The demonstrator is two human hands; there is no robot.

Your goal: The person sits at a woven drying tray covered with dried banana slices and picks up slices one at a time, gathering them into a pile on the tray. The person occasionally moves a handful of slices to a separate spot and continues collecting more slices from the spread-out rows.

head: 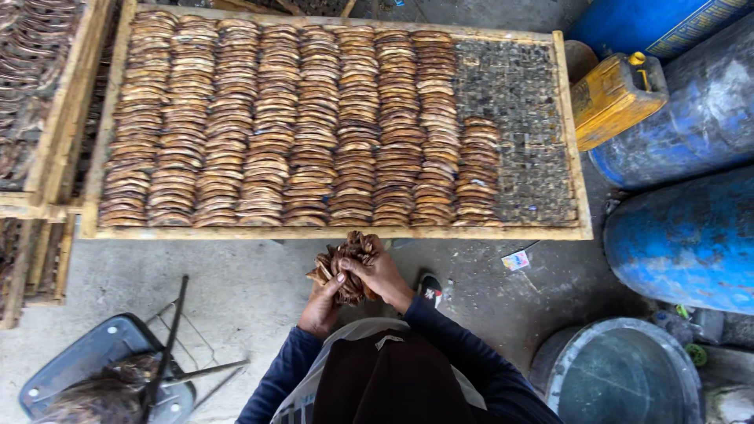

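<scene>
I hold a bunch of brown slices (345, 267) in front of me, just near of the rack (338, 232). My left hand (320, 308) cups it from below, fingers wrapped round; my right hand (382, 273) grips its top, thumb pressed in. The rack's rows (275, 126) fill the left; the mesh (518, 102) at far right lies bare above a short row (479, 169). I judge it best to peel one slice off cleanly, overlapping it like its neighbours
</scene>
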